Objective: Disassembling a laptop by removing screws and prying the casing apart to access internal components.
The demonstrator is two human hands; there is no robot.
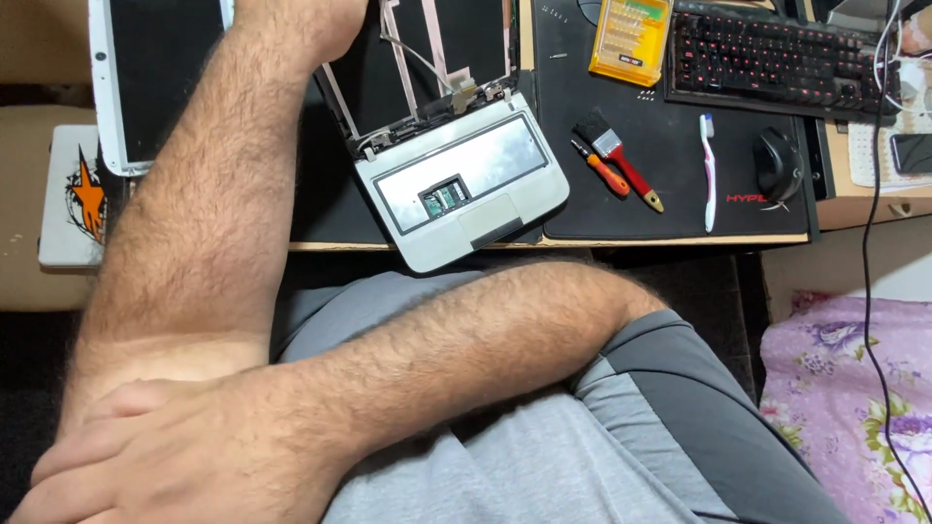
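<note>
My left forearm rises from the lower left to the top edge. Only the heel of my left hand (316,21) shows there, above a dismantled silver laptop (456,184) with its keyboard removed and its screen frame stripped; the fingers are cut off. My right forearm crosses my lap, and my right hand (146,461) lies flat on my left elbow, holding nothing.
On the black desk mat (670,209) lie an orange screwdriver (602,170), a red-handled brush (621,160) and a toothbrush (708,175). A mouse (777,160), keyboard (767,53) and yellow bit case (631,39) sit behind. A white screen frame (102,87) and a stickered silver lid (73,194) are left.
</note>
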